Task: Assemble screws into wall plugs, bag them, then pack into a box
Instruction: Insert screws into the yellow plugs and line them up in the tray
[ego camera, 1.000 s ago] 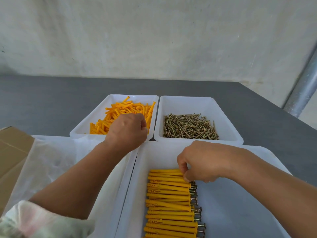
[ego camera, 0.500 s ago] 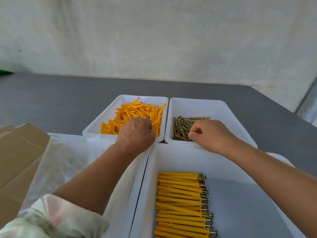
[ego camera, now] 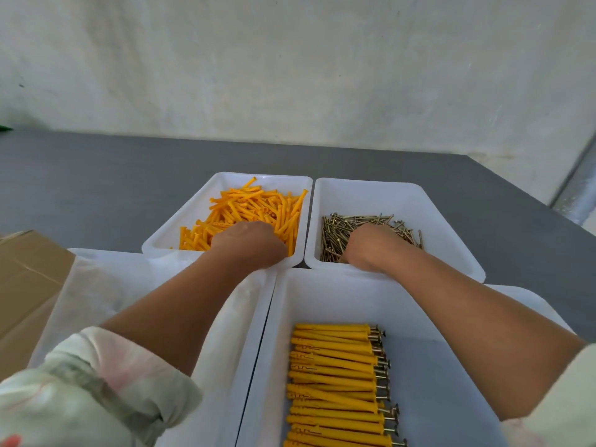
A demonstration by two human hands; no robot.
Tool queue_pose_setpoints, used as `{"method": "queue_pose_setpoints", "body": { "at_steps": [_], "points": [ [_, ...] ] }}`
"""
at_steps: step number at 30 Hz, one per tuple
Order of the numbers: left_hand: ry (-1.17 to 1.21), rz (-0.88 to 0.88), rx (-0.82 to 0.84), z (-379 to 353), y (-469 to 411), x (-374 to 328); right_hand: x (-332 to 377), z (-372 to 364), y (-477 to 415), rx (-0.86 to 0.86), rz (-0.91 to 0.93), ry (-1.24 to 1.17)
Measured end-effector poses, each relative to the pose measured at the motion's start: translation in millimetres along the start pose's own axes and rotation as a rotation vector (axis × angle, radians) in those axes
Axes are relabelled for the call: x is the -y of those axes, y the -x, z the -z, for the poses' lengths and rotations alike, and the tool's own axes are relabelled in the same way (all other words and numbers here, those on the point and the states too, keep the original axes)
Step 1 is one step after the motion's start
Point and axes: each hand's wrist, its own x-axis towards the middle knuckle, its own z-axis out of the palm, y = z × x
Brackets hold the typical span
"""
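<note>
A white tray (ego camera: 225, 179) at the back holds loose orange wall plugs (ego camera: 254, 204). My left hand (ego camera: 250, 245) reaches down into them, back of the hand up, fingers hidden. Beside it on the right, a second white tray (ego camera: 371, 187) holds a heap of brass screws (ego camera: 354, 221). My right hand (ego camera: 371, 248) is down among the screws, its fingers also hidden. In the near tray (ego camera: 322, 295), several assembled plugs with screws (ego camera: 335, 375) lie in a neat row, screw heads to the right.
A cardboard box (ego camera: 29, 279) stands at the left edge. Next to it, a tray of clear plastic bags (ego camera: 96, 285) lies under my left forearm. The grey table (ego camera: 96, 175) runs back to a pale wall. A metal post (ego camera: 577, 191) stands at the far right.
My right hand left the row of assembled plugs and moved forward into the screw tray. My left hand sank lower into the loose plugs.
</note>
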Motion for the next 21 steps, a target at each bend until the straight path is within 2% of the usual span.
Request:
{"method": "queue_pose_setpoints", "body": {
  "at_steps": [5, 15, 18, 21],
  "points": [
    [0.076, 0.068, 0.036, 0.5, -6.1, -2.0, -1.0, -5.4, -5.3, -0.066, -0.022, -0.117],
    [0.185, 0.028, 0.015, -6.1, -17.0, 1.3, 1.0, 2.2, 11.1, -0.118, -0.008, -0.209],
    [0.183, 0.03, 0.03, -6.6, -19.1, 1.9, 0.2, 4.3, 18.7, -0.2, -0.006, -0.207],
    [0.132, 0.017, 0.041, -8.0, -22.9, 1.5, -3.4, 6.7, 28.7, -0.302, 0.074, -0.278]
  ]
}}
